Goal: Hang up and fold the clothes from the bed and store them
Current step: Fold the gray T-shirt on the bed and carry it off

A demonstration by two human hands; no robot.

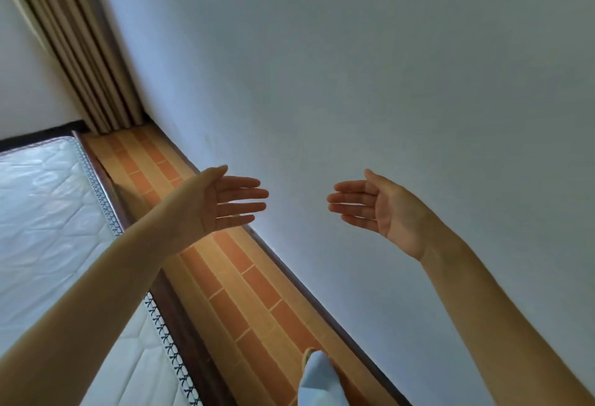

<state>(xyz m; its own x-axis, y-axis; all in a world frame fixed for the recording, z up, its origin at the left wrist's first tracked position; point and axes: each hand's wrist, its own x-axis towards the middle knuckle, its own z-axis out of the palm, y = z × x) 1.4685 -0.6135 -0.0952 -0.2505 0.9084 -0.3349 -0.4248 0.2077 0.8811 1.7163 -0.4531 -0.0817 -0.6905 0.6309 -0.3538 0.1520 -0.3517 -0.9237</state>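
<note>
Both palms splayed and empty, left hand [222, 203] and right hand [370, 203] facing the wall [386, 67]; turn toward the bed [48, 212] at 9 o'clock for clothes.

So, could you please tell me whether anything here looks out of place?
No clothes show on the white quilted mattress, and both the left hand and right hand are open and empty.

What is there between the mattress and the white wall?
In the head view, a strip of tiled floor runs between the mattress and the wall.
</note>
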